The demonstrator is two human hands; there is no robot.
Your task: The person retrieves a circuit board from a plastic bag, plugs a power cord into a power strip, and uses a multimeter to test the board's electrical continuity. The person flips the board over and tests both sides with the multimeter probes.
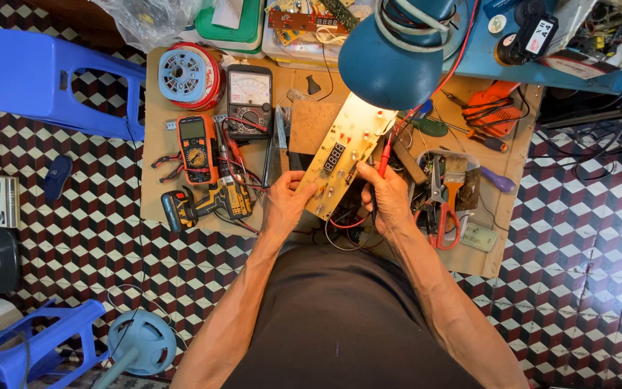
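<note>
Pinching the long pale circuit board (340,158) by its near edge, the left hand (286,202) tilts it above the tabletop (160,209) under a blue lamp (390,61), while the right hand (386,198) closes around a red probe (383,162); the board looks light, stiff and fragile, best held by its edges.

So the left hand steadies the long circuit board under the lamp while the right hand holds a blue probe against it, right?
Not quite: the head view shows the probe is red, not blue. The rest stands: the left hand steadies the long circuit board under the blue lamp, and the right hand holds the probe against it.
</note>
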